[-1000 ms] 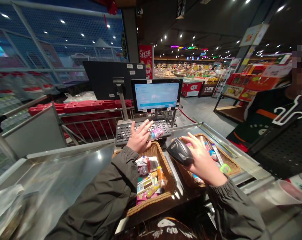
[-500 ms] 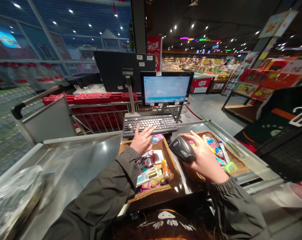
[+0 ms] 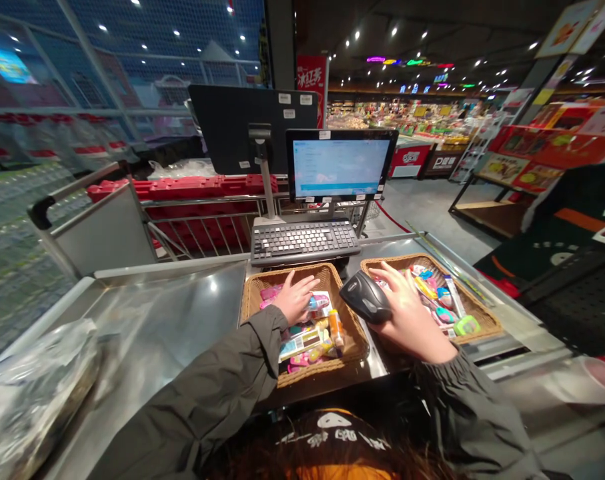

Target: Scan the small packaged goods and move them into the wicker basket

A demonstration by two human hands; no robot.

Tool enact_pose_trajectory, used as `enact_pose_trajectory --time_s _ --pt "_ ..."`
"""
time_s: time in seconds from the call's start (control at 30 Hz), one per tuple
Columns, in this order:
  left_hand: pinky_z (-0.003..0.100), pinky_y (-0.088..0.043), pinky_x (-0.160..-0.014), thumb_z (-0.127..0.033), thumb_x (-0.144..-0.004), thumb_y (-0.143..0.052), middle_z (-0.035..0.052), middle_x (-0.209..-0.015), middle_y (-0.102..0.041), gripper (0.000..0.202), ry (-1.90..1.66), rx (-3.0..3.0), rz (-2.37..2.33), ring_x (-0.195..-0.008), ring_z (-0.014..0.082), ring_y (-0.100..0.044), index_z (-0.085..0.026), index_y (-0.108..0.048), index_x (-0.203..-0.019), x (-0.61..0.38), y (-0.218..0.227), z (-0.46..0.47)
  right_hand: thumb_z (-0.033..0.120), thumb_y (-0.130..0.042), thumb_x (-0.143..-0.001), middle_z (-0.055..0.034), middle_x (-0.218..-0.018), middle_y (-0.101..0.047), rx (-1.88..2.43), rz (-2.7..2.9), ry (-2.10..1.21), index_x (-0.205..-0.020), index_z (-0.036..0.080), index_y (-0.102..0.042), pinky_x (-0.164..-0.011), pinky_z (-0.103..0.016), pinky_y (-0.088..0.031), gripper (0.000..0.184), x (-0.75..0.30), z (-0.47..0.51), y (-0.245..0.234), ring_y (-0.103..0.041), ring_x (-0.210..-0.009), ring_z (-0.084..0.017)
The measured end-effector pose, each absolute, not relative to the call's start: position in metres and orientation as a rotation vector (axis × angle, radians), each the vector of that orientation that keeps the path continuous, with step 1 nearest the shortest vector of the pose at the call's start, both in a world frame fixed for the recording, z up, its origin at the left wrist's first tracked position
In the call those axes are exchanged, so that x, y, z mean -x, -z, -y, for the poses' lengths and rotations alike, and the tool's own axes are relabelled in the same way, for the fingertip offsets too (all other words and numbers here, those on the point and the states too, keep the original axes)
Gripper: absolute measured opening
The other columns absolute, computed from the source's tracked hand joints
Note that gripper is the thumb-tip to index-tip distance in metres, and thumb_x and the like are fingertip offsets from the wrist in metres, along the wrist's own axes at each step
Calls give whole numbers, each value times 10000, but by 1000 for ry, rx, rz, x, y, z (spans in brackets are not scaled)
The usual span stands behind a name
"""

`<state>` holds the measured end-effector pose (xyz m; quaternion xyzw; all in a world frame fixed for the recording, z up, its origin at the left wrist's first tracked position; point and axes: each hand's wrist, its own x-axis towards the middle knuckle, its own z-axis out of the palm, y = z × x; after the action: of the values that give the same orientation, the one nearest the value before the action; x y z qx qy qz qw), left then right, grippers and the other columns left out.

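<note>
My right hand [image 3: 407, 313] grips a black handheld barcode scanner [image 3: 366, 297], its head pointing left above the gap between two wicker baskets. Over the left basket [image 3: 355, 337] is my left hand [image 3: 297, 298], its fingers stretched out and apart. Close by its thumb lies a small clear pack with blue and pink contents [image 3: 318, 303]; whether they touch I cannot tell. Around it in that basket are an orange tube [image 3: 336, 327], a boxed item with a barcode [image 3: 302, 342] and several pink pieces, partly hidden by the hand.
Behind the baskets stands a black keyboard [image 3: 305, 240] below a lit monitor [image 3: 339, 167] and a second screen's dark back [image 3: 232, 130]. The right basket [image 3: 489, 325] holds several colourful small goods. Plastic-wrapped material [image 3: 37, 393] lies on the metal counter [image 3: 182, 313] at left.
My left hand has come down from the keyboard's front edge into the left basket, and the small clear pack is lower too. The view has shifted slightly. The scanner stays in my right hand.
</note>
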<state>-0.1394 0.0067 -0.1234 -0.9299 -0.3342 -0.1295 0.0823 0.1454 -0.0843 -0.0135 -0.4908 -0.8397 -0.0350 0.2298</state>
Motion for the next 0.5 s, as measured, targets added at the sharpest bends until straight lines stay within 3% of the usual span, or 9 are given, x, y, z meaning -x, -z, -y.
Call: enact_pose_trajectory --time_s 0.2,0.27,0.37,0.5 --pt "503 54 -1227 -182 -742 -595 52 -1392 -584 199 324 2784 981 -1312 270 -505 -228 -708 -899 135 143 2 287 -624 -762 -172 -1396 -489 1364 2292 103 -1209 177 -586 -1118 -674 -245 461 -151 88 17 -326 -1403 -400" --pt "516 15 -1227 -255 -724 -667 78 -1380 -591 157 239 2824 966 -1305 292 -508 -216 -711 -870 134 142 6 297 -622 -772 -175 -1398 -487 1377 2282 98 -1232 165 -575 -1129 -660 -242 481 -154 90 18 -316 -1410 -393" --pt "599 -25 -1198 -448 -684 -757 144 -1425 -536 365 50 2950 949 -1338 337 -462 -190 -714 -939 133 130 8 307 -617 -777 -184 -1397 -489 1435 2259 84 -1250 150 -571 -1135 -671 -220 501 -163 97 20 -328 -1400 -396" --pt "636 -24 -1178 -546 -764 -700 157 -1464 -489 432 20 3050 935 -1371 335 -417 -190 -703 -1008 120 101 3 293 -628 -749 -177 -1397 -497 1529 2210 63 -1213 166 -608 -1132 -702 -177 482 -179 108 22 -345 -1387 -408"
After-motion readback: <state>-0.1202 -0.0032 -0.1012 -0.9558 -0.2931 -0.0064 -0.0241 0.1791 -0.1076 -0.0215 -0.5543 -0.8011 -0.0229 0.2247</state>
